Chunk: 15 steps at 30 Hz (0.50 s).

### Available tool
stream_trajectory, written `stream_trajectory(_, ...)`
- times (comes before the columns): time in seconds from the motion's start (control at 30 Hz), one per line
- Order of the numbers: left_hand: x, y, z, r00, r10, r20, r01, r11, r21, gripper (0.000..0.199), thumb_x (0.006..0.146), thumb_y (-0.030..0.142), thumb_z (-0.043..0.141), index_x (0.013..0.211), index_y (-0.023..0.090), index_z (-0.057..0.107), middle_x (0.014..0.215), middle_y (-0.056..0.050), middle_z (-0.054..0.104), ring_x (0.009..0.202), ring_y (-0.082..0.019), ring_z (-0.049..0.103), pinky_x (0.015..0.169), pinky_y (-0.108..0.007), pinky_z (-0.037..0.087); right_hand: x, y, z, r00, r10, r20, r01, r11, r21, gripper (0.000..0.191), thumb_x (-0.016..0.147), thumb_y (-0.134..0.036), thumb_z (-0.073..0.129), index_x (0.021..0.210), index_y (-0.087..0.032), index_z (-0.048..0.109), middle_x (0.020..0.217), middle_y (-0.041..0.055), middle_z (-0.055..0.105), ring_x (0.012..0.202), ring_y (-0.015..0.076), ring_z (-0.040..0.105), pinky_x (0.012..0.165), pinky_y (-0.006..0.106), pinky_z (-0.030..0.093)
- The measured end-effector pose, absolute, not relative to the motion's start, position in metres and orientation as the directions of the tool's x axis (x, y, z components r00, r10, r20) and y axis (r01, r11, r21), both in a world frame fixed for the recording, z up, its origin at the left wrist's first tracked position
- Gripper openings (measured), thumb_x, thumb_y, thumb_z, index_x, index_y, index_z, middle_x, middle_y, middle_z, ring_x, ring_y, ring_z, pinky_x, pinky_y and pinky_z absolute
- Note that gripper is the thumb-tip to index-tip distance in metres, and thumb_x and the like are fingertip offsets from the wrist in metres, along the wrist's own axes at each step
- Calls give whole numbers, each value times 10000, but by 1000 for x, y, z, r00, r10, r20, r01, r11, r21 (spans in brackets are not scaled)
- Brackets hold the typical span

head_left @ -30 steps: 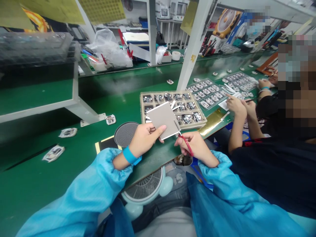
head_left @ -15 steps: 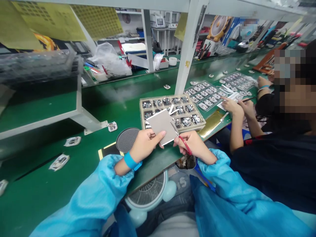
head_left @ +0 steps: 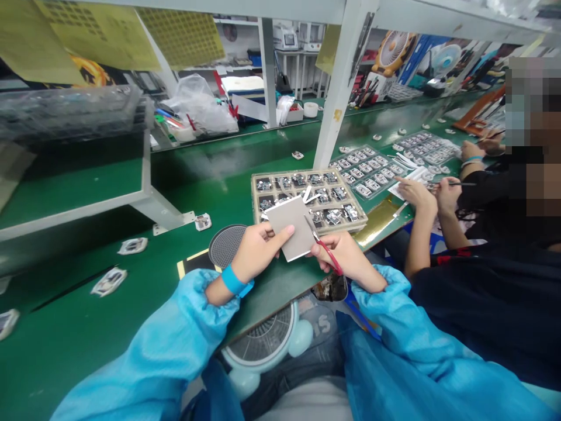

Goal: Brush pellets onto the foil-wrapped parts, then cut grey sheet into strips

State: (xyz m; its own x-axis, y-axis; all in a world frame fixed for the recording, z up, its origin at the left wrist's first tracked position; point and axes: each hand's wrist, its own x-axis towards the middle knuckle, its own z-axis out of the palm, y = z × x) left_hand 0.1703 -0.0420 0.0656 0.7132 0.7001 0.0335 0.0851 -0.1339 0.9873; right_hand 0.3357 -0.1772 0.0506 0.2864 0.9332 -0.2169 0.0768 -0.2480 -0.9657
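My left hand (head_left: 263,244) pinches a grey square sheet with white edges (head_left: 293,229), thumb on top and fingers beneath. In my right hand (head_left: 339,255) is a pair of scissors with red handles (head_left: 329,257). Their metal blades lie along the sheet's right edge; whether they cut into it I cannot tell. Behind the sheet stands a compartment tray (head_left: 307,175) of small dark and silvery parts, with white strips on top. A round dark mesh disc (head_left: 225,245) lies left of my left hand, partly over a black and yellow flat piece (head_left: 193,264).
Several small white-framed parts (head_left: 132,245) lie along the green bench (head_left: 175,175). A white post (head_left: 333,88) rises behind the tray. Clear trays of parts (head_left: 363,169) and a gold sheet (head_left: 380,221) lie to the right, near a co-worker's hands (head_left: 416,196). A fan (head_left: 263,339) sits below the bench edge.
The view has shifted slightly, so the bench things appear a little further right. The sheet and scissors stay in my hands, almost unmoved. At the right, the co-worker's hands have shifted a little.
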Motion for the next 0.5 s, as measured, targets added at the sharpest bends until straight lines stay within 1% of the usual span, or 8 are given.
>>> stream_trajectory(0.07, 171, -42, 63, 698, 715, 47, 76, -139, 987, 446, 799, 546, 730, 662, 128, 659, 517, -9, 585, 448, -100, 483, 419, -199, 350, 335, -177, 48, 279, 940, -196, 93, -229, -969, 521, 690, -653, 793, 632, -155, 648, 492, -2, 580, 431, 108, 520, 432, 210, 387)
stream_trajectory(0.2, 171, -44, 61, 728, 683, 62, 74, -168, 983, 469, 817, 543, 709, 618, 123, 646, 490, 2, 542, 458, -93, 458, 433, -196, 338, 333, -174, 48, 284, 950, -127, 134, -171, -976, 526, 711, -653, 781, 623, -161, 622, 552, 11, 610, 493, 114, 540, 481, 216, 404)
stream_trajectory(0.27, 169, -44, 60, 730, 679, 74, 76, -189, 979, 467, 828, 534, 702, 619, 121, 643, 494, 5, 539, 463, -90, 457, 440, -193, 330, 332, -173, 50, 295, 945, -139, 140, -187, -972, 549, 707, -668, 775, 584, -165, 593, 510, 2, 579, 460, 107, 519, 457, 213, 383)
stream_trajectory(0.37, 168, -43, 60, 730, 679, 80, 84, -206, 975, 453, 841, 529, 692, 653, 118, 660, 514, 4, 556, 470, -91, 466, 445, -193, 328, 332, -172, 53, 313, 927, -209, 120, -257, -959, 595, 676, -709, 768, 533, -175, 547, 440, -11, 529, 391, 101, 485, 400, 209, 338)
stream_trajectory(0.5, 170, -41, 59, 753, 654, 69, 89, -206, 975, 462, 844, 515, 694, 606, 123, 635, 497, 4, 544, 468, -89, 456, 440, -192, 324, 333, -170, 58, 291, 941, -170, 149, -220, -964, 582, 700, -701, 759, 568, -163, 580, 471, 1, 565, 420, 97, 507, 409, 195, 350)
